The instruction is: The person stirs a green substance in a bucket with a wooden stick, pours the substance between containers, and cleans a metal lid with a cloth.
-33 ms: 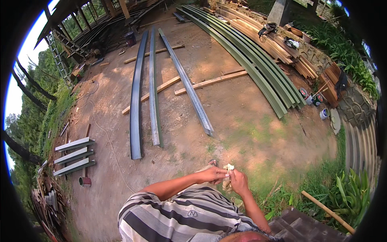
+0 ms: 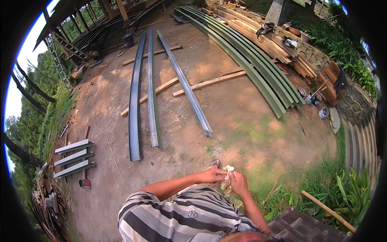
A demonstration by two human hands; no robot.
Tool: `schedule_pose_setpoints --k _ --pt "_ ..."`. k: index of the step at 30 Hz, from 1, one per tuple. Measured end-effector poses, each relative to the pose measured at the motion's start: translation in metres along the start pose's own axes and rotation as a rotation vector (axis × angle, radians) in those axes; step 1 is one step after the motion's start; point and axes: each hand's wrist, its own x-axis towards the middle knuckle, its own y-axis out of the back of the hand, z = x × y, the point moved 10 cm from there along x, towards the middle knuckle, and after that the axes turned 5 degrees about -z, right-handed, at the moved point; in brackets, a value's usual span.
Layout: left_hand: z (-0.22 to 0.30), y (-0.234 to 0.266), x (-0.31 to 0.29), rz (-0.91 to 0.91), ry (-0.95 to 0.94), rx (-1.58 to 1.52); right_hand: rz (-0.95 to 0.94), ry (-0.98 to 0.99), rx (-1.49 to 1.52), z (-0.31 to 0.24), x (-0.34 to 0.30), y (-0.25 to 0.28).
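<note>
Close in front of my body, my left hand (image 2: 212, 176) and my right hand (image 2: 238, 183) meet, their fingers closed together. A small, pale, crumpled piece (image 2: 229, 168), whitish to cream, sticks up from between the fingertips. Its kind is too small to make out; it may be soft, like cloth or paper. The right hand's thumb and fingers pinch it from the right. My left fingers reach across to the same spot, and what they grip is partly hidden. Below the hands, my foot (image 2: 216, 163) in a sandal shows on the dirt ground.
Long metal beams (image 2: 181, 76) lie ahead on wooden battens (image 2: 161, 90). A stack of green beams (image 2: 258, 76) and timber planks (image 2: 258, 36) stand at the far right, with paint cans (image 2: 316, 98) nearby. Short beams (image 2: 74, 157) and a red can (image 2: 84, 183) lie left.
The view has shifted very slightly, moving the beams a little in the picture. Both hands keep their hold with barely any movement.
</note>
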Motion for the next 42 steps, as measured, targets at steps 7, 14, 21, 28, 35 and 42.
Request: schedule_pose_setpoints --k 7,14,21,28,35,42 --pt "0.077 -0.003 0.084 -0.032 -0.18 0.701 0.049 -0.142 0.857 0.136 0.026 0.026" --pt "0.155 -0.014 0.22 -0.255 0.061 -1.052 0.507 -0.175 0.308 0.11 0.08 0.22" --pt "0.206 -0.01 0.346 -0.376 0.029 -0.308 0.478 0.086 -0.152 0.182 0.101 0.342" --pt "0.342 -0.021 0.469 -0.383 -0.2 -0.243 1.162 -0.396 0.516 0.32 0.039 0.481" --pt "0.387 -0.097 0.617 -0.668 0.15 -0.878 1.182 -0.139 0.203 0.348 0.064 0.597" --pt "0.394 -0.133 0.812 -0.65 0.159 0.444 0.716 -0.122 -0.099 0.464 0.096 0.721"
